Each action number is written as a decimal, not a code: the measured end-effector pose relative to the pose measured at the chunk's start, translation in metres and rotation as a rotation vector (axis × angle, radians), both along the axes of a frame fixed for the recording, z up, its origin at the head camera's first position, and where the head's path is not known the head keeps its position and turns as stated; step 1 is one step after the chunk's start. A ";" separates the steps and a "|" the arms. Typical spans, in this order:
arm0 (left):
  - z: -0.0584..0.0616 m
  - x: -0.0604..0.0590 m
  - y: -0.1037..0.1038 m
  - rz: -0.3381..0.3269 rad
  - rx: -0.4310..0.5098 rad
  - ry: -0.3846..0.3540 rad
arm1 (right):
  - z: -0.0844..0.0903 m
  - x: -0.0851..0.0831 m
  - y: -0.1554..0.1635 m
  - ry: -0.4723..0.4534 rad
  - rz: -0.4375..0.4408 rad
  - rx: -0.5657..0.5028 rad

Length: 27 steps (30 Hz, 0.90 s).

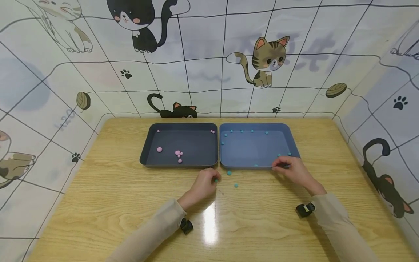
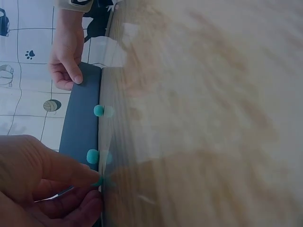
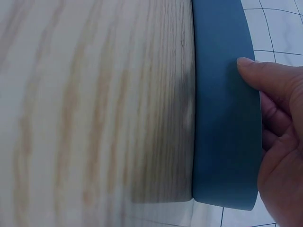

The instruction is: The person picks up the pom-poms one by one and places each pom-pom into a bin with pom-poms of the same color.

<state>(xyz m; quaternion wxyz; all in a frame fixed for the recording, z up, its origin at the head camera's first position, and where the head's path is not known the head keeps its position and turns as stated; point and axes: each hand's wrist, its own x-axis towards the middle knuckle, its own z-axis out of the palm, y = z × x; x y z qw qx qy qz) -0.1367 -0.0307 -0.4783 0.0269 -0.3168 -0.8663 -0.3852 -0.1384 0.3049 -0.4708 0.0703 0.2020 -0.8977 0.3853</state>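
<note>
My left hand (image 1: 203,183) is low over the table in front of the trays. Its thumb and index finger pinch a small teal pom-pom (image 2: 98,181) against the tabletop. Two more teal pom-poms, one close to the tray (image 1: 229,173) and one farther forward (image 1: 236,185), lie just right of it. At the front right of the blue tray (image 1: 253,147), my right hand (image 1: 292,169) grips the rim: the thumb (image 3: 253,71) lies on the outer wall while the other fingers are behind it, partly hidden.
Several teal pom-poms sit along the edges inside the blue tray. A dark grey tray (image 1: 196,143) stands against its left side, holding several pink pom-poms (image 1: 159,149) of different sizes. Cat-print sheeting (image 1: 203,76) walls the wooden table (image 1: 108,203) at the back and sides.
</note>
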 end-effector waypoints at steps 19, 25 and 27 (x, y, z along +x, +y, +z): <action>0.002 -0.009 0.003 -0.015 -0.057 -0.036 | 0.004 -0.001 0.000 -0.013 0.002 -0.007; 0.005 -0.012 0.004 -0.061 0.012 -0.070 | 0.003 -0.002 0.000 -0.018 0.000 -0.008; 0.009 -0.012 0.006 -0.086 0.058 -0.088 | 0.003 -0.002 0.001 -0.019 -0.001 -0.011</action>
